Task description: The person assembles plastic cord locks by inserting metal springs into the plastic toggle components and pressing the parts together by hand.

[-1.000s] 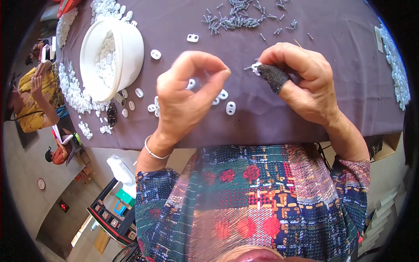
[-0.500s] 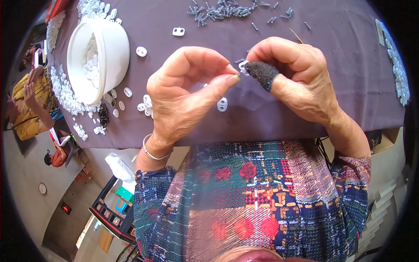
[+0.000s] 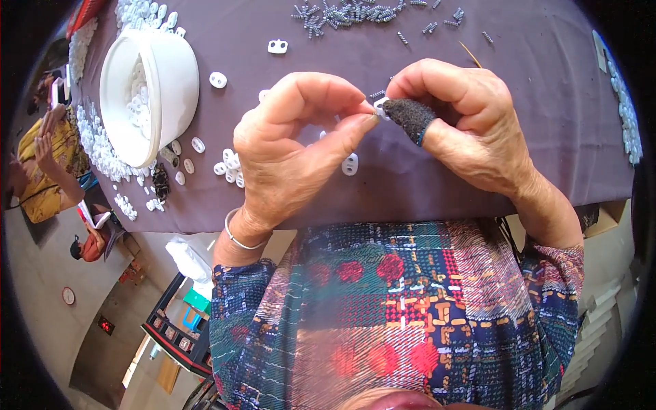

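Observation:
My left hand (image 3: 290,154) pinches with thumb and forefinger; what sits between the tips is too small to make out. Just right of it, my right hand (image 3: 482,130) grips a small white plastic cord lock piece (image 3: 380,108), partly hidden by the fingers. A dark cloth finger cover (image 3: 408,120) wraps the right thumb. The fingertips of both hands nearly meet. Beneath and around them lie loose white oval two-hole pieces, one (image 3: 350,164) below the left fingertips. A small metal spring (image 3: 377,94) lies just behind the cord lock piece.
At the left, a white tub (image 3: 179,85) lies tipped with white pieces inside. Small translucent parts (image 3: 96,140) are heaped beside it. Dark springs (image 3: 355,14) pile up at the far edge. More pale parts (image 3: 623,113) line the right rim. Another person (image 3: 51,160) sits beyond the left.
My left fingertips have moved slightly right, closer to the cord lock piece in my right hand. The right hand keeps its hold almost unmoved.

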`<state>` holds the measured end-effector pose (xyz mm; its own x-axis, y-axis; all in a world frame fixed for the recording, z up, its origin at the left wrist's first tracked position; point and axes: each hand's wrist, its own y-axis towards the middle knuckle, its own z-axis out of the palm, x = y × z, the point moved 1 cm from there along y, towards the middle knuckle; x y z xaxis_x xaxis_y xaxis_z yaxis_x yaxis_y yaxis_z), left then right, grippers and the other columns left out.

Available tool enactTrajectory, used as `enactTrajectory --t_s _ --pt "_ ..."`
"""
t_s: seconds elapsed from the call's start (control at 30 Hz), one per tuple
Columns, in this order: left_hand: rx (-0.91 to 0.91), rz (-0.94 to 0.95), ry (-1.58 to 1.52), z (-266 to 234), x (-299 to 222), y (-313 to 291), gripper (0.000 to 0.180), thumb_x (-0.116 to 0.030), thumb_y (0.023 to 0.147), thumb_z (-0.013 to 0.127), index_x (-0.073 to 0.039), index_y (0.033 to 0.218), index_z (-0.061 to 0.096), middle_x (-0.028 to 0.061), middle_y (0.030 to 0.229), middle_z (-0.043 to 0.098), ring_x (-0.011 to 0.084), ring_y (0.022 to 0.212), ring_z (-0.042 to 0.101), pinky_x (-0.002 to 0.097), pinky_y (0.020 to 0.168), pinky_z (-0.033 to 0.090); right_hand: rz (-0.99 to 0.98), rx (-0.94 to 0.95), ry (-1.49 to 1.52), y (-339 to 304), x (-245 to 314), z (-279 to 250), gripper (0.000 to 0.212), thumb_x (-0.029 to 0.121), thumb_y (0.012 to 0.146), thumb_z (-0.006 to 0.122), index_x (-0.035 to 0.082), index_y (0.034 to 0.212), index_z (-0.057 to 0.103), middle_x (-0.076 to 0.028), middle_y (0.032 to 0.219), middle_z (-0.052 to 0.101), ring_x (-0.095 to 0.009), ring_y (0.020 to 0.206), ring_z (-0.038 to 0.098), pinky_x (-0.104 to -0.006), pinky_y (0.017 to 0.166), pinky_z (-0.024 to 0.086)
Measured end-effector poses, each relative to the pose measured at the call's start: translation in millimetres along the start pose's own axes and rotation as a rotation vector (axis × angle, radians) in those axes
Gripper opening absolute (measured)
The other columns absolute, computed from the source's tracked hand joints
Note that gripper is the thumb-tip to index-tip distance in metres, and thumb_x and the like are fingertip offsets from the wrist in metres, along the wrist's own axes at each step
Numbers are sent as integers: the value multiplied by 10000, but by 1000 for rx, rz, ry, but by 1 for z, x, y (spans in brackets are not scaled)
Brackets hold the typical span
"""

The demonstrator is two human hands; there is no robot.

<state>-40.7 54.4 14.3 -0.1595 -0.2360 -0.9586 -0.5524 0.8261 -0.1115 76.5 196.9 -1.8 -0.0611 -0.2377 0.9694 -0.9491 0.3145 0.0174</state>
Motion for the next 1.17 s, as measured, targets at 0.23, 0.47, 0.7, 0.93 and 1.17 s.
enactTrajectory --t_s 0.23,0.47,0.7,0.93,1.17 --pt "-62 69 36 3 3 0 172 33 705 697 7 844 598 36 779 628 87 725 611 202 655 502 -87 -8 -75 1 -5 1 143 2 684 534 -21 819 577 -57 668 562 -118 572 535 -236 526 407" --pt "15 10 22 3 3 -1 248 81 706 684 17 908 555 68 862 620 101 798 597 215 733 501 -146 -3 -114 0 -6 4 124 -4 697 553 -14 818 578 -86 683 570 -186 578 550 -263 542 418" --pt "-18 -40 -99 3 11 3 166 16 735 668 0 872 574 25 785 617 75 721 594 204 654 495 -51 41 -103 3 -2 1 173 -12 700 508 -16 857 579 -53 673 557 -104 575 532 -241 523 408" --pt "60 -124 -153 0 9 4 209 54 742 654 12 923 558 49 833 607 86 779 586 201 717 489 90 79 -31 4 1 3 229 -21 689 455 -7 885 574 -22 654 542 -61 529 491 -204 500 397" --pt "39 -95 -179 1 13 6 151 0 756 646 5 883 565 33 790 609 76 726 589 199 657 495 19 130 -175 6 -2 0 177 26 713 493 0 871 569 -22 620 540 -125 482 513 -229 479 410"
